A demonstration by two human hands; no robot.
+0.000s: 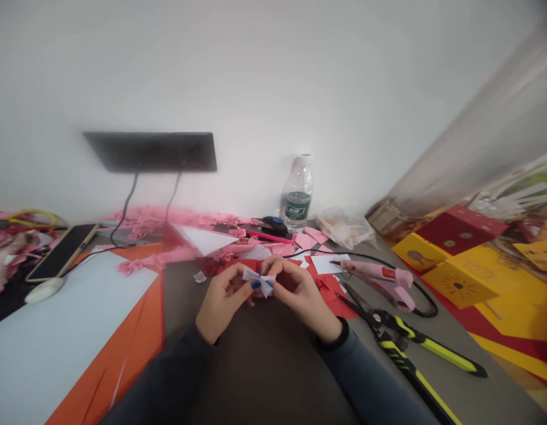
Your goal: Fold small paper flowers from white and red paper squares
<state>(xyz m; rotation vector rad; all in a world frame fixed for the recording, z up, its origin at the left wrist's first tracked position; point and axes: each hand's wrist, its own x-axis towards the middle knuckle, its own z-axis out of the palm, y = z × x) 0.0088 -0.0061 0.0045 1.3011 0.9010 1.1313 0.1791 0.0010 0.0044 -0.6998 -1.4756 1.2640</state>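
My left grip [224, 300] and right grip [307, 295] are both pinched on the folded white paper [265, 288], held up between them over the desk [264, 360]. It should be light, thin and easily creased, so I'd take it gently near its centre.
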